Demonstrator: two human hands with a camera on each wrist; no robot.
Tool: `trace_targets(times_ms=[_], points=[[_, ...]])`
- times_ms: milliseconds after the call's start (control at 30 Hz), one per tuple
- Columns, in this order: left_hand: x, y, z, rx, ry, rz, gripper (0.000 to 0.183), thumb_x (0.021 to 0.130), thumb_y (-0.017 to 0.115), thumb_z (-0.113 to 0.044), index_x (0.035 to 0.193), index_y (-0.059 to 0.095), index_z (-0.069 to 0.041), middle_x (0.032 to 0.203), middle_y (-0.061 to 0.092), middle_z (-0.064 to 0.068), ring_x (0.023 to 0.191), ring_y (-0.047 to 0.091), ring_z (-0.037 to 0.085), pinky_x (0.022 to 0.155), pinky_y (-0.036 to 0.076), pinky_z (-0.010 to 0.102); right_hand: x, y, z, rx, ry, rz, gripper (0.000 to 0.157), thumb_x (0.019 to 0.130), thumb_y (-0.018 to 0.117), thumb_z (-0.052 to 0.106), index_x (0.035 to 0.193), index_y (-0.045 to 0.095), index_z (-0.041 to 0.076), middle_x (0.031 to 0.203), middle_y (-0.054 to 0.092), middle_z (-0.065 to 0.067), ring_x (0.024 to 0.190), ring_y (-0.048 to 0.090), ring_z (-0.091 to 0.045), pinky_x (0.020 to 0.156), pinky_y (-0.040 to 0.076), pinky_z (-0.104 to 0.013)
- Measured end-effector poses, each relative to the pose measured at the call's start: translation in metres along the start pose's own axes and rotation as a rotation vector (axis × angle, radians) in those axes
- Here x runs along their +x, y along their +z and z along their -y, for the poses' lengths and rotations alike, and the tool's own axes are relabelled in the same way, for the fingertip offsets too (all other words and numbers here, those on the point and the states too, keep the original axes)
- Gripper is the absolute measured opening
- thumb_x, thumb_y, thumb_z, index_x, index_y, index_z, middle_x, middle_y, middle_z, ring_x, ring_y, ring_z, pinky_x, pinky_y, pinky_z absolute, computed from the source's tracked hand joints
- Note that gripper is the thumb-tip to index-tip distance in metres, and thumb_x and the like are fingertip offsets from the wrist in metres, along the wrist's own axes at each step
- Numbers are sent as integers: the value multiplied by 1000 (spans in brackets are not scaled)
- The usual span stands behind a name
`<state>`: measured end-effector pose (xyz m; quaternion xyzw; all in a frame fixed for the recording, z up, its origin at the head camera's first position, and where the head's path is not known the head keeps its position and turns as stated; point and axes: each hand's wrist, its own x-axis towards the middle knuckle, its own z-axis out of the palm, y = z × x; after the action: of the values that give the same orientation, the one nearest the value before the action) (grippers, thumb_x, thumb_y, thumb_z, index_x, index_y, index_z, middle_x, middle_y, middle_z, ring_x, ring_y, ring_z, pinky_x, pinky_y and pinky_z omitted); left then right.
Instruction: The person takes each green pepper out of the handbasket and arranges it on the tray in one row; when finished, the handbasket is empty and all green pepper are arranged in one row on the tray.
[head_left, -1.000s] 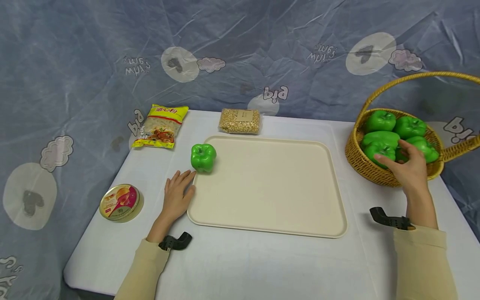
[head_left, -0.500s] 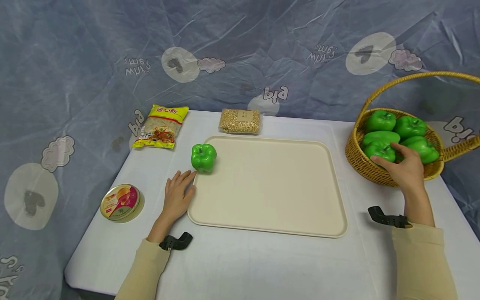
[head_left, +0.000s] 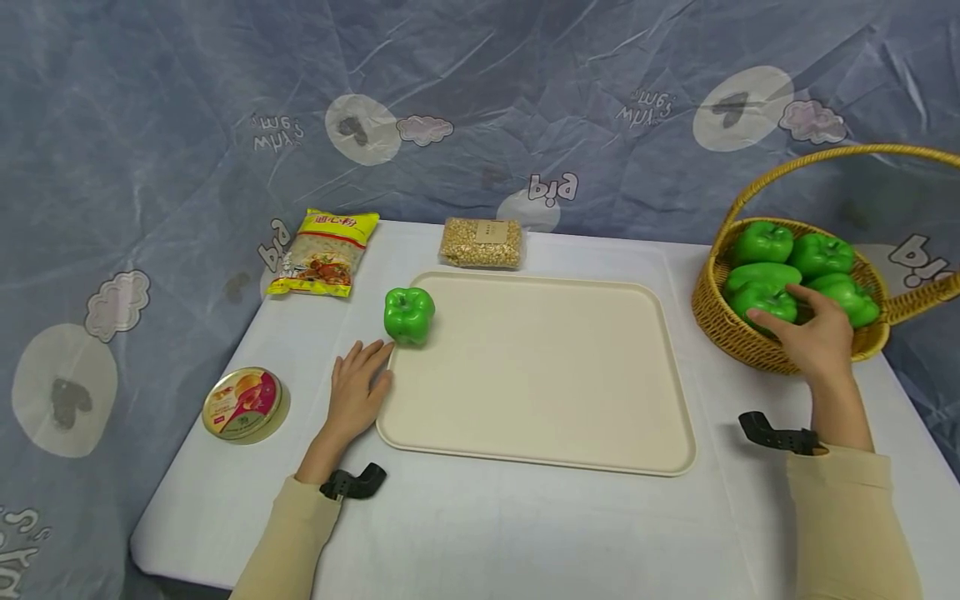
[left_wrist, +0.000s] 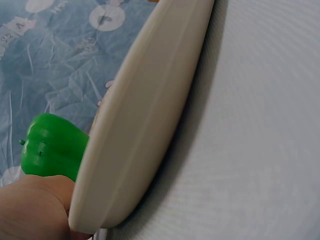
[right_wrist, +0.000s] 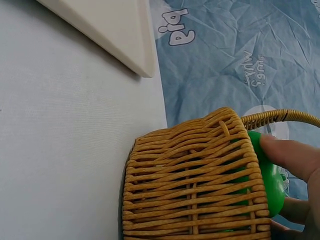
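In the head view, my right hand [head_left: 819, 337] reaches into the wicker basket [head_left: 716, 321] and grips a green bell pepper [head_left: 761, 302] near the front. In the right wrist view, the thumb [right_wrist: 290, 155] presses that pepper [right_wrist: 272, 182] just past the basket rim, with fingers on its other side. More green peppers [head_left: 821, 254] lie around it in the basket. My left hand [head_left: 354, 392] rests, fingers extended, at the left edge of the beige tray [head_left: 540, 375]. Beyond its fingertips, another green bell pepper [head_left: 408, 315] sits on the tray's far left corner.
A yellow food bag [head_left: 322, 252] lies at the back left of the white table [head_left: 525, 533]. Behind the tray is a clear pack of grains [head_left: 481, 242]. A round tin [head_left: 243, 406] stands left of my left hand. The basket's tall handle [head_left: 810, 158] arches above it.
My right hand has shifted slightly left onto the front pepper in the basket, and its fingers have closed around it. The left hand has stayed in place.
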<state>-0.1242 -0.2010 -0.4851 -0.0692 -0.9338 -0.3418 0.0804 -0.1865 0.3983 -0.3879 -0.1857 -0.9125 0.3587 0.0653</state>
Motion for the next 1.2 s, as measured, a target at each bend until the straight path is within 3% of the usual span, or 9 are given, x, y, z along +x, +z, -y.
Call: trace_targets(times_ms=[267,433,533,633,833,1033,1200], points=[[0,-1,-1,10,-8,3,46,96,54,-13,142,51,-7,147,45,22,145,21,46,115,2,68,-6,-5,6,61,134,-76,83,85,67,52,154,30,27,154,32,-11,125,38,-23,99,38,-34],[-1,-1,0,9,-9,2,47,96,54,-13,142,51,-7,148,45,22,145,21,46,115,2,68,-14,-12,16,123,114,-168,76,84,72,45,150,38,34,141,35,17,109,34,7,97,35,-20],[-1,-1,0,7,-13,1,47,96,54,-13,142,51,-7,148,45,22,145,21,46,115,2,68,-20,-15,27,153,79,-217,72,83,75,39,147,43,35,122,33,30,105,33,11,93,33,-17],[-2,-2,1,5,-15,-1,46,96,54,-14,142,51,-7,148,45,22,145,21,46,115,2,68,-27,-16,40,173,57,-236,70,82,77,37,144,46,36,116,34,32,105,34,11,88,33,-14],[-2,-1,2,6,-10,-6,46,96,54,-14,142,51,-8,147,45,22,145,21,46,115,2,68,-41,-7,65,182,-28,-182,71,81,78,33,145,48,27,110,33,31,104,37,9,73,37,-2],[-1,0,2,4,-2,-6,46,96,54,-13,142,51,-8,147,45,22,145,22,46,114,3,68,-56,22,83,157,-213,-95,71,81,79,32,144,49,15,115,37,25,99,39,10,73,38,-2],[0,0,1,-3,3,-5,46,96,54,-14,142,51,-7,148,45,22,145,22,46,114,2,68,-70,55,101,175,-354,0,70,82,79,28,141,50,7,118,45,5,101,45,1,73,40,-4]])
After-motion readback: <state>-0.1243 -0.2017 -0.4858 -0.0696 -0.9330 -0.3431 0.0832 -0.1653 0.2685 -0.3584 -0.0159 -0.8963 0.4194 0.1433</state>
